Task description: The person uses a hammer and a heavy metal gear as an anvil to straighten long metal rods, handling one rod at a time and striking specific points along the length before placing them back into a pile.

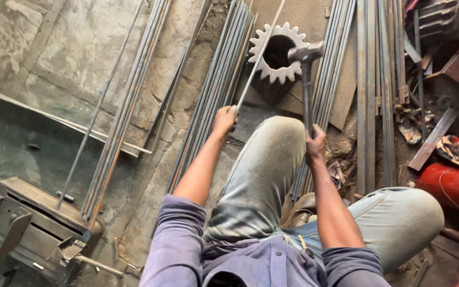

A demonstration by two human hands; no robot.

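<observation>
Two hands (224, 119) (315, 143), rod (258, 58), hammer (306, 53), gear (277, 53)

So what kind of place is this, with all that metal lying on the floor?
Most likely a small metalworking or blacksmith's workshop. Bundles of steel rods lie on the rough floor, a large toothed gear serves as an anvil, and the right hand grips a hammer while the left hand holds a thin rod.
</observation>
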